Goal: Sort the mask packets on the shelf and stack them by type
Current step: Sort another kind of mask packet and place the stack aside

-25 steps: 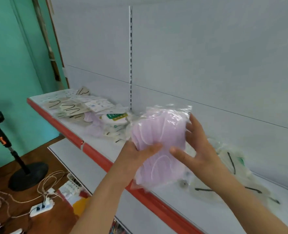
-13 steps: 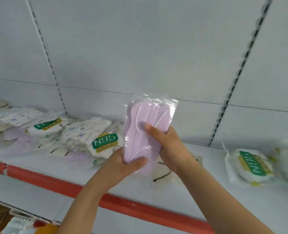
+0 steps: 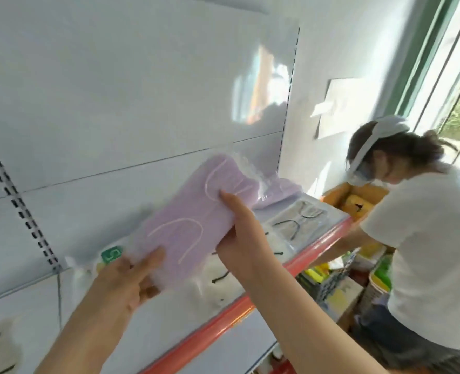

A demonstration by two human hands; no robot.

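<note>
Left hand pinches the near end of a purple mask packet held above the shelf; right hand grips its far side, thumb on top; more purple packets lie on the shelf beyond it; black-strapped packets sit beside those.

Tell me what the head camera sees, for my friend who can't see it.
Two hands, left and right, hold a purple mask packet above a white shelf with more mask packets. Another person bends over boxes to the right.
</note>
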